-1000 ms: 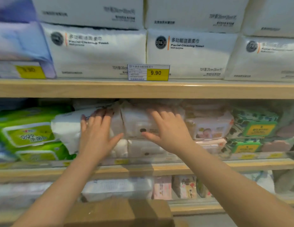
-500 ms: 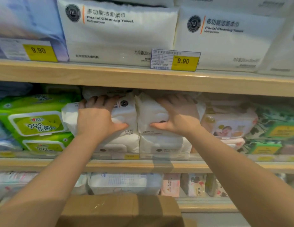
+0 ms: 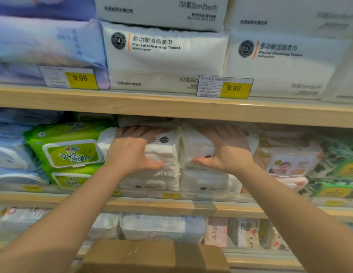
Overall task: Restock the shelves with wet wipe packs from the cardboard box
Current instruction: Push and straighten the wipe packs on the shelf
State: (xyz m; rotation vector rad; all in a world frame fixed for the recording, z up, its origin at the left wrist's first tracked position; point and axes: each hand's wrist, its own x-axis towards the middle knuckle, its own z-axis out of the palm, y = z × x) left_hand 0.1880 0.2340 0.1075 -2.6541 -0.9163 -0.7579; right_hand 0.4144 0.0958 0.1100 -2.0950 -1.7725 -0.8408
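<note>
- Cardboard box point(image 3: 152, 255), bottom centre of frame: top flaps closed, tape strip visible; contents not visible.
- Middle shelf point(image 3: 171, 207), centre of frame: two stacks of white wipe packs side by side, touching at mid-frame.
- Left white pack point(image 3: 163, 152): top of left stack, soft white wrapper, round dark logo at upper right corner, small print along lower edge.
- Right white pack point(image 3: 197, 148): top of right stack, same white wrapper, dark dot near lower edge.
- Left hand point(image 3: 132, 148): fingers over pack's top edge, thumb under its front; clamped on left white pack.
- Right hand point(image 3: 227, 148): same grip on right white pack.
- Green packs point(image 3: 69, 152), left of centre: two stacked, touching left white pack.
- Upper shelf point(image 3: 171, 107): large white towel packs point(image 3: 165, 60), yellow 9.90 price tags point(image 3: 226, 88).
- Lower shelf, bottom of frame: assorted packs, blurred.
</note>
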